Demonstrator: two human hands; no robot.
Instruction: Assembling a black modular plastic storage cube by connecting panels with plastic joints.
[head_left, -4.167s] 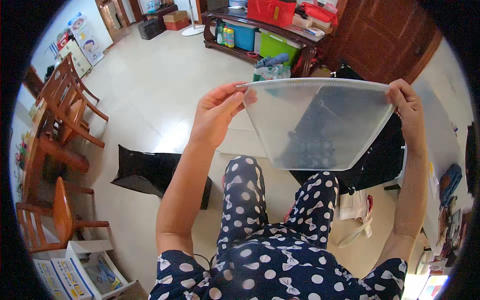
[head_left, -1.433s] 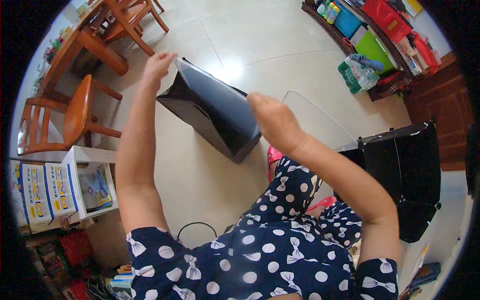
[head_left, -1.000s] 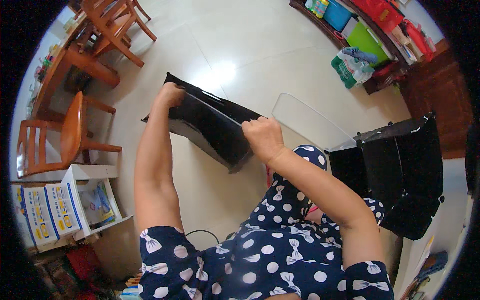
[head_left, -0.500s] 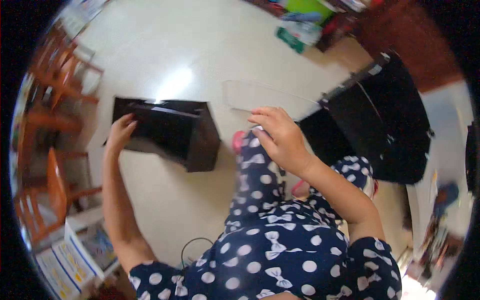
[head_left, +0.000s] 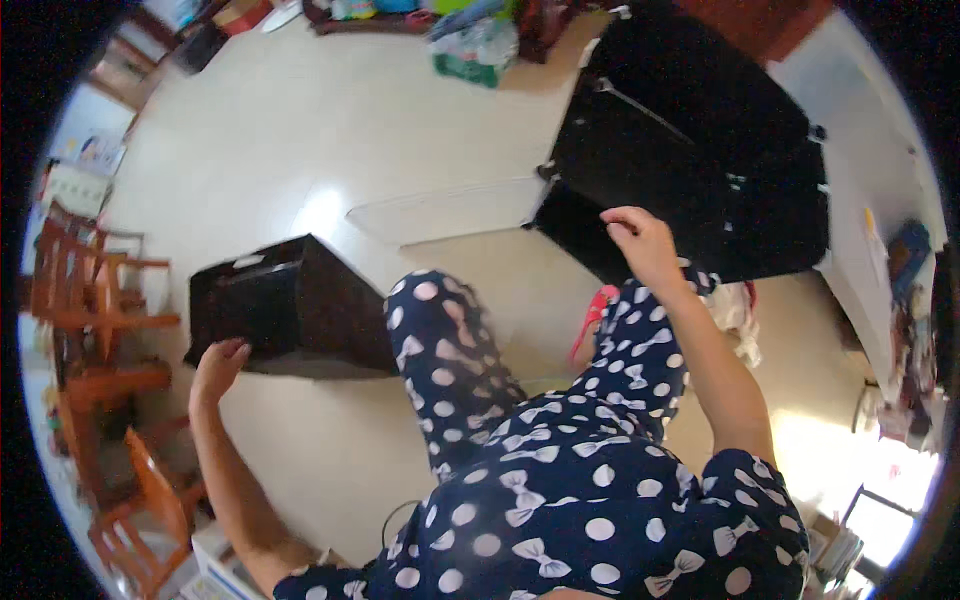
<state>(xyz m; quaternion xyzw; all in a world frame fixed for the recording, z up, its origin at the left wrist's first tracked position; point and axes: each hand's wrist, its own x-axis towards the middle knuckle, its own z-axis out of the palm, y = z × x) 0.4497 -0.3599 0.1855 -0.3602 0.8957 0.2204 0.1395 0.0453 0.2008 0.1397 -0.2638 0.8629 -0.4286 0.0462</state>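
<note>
1. Wooden chairs (head_left: 160, 485) stand along the far left, with a white unit (head_left: 225, 560) partly in view at the lower edge.
2. The left hand (head_left: 220, 368) is at the near left edge of the black box, fingers curled; blur hides whether it grips that edge or only rests beside it, so I cannot tell.
3. The black box (head_left: 335, 310) sits on the pale floor (head_left: 320, 450), left of the person's knees, its dark opening toward the left hand.
4. A clear panel (head_left: 450, 213) with a thin pale rim lies beyond the knees, its right end meeting the black panels.
5. Behind it, well apart, is a green-and-clear plastic pack (head_left: 472, 52).
6. A pink slipper (head_left: 595, 318) shows between the legs.
7. The right hand (head_left: 645, 247) hangs in front of the black panels, fingers loosely bent and parted from the thumb, nothing visible in it.
8. The black panels (head_left: 690, 150), joined by small connectors, fill the right side.
</note>
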